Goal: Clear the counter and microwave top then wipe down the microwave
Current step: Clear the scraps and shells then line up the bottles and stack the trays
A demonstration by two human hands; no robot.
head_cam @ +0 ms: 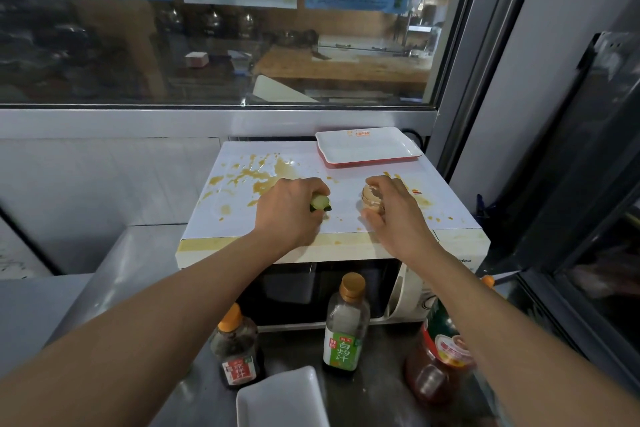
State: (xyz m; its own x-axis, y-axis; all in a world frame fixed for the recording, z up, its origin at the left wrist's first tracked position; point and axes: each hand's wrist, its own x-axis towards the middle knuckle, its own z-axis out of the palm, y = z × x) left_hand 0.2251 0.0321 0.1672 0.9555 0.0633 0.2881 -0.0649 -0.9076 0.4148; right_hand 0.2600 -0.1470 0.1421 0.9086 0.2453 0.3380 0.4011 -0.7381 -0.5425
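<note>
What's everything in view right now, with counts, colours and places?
microwave: 1, cream, on the counter, top stained
sauce spills: many, brown, microwave top
tray: 1, white with red underside, back right of microwave top
cucumber piece: 1, green, in left grip
eggshells: pale brown, count unclear, under right grip
bottles: 3, orange caps, counter in front of microwave
dish: 1, white, counter, near edge
left hand: closed on cucumber piece
right hand: closed on eggshells
</note>
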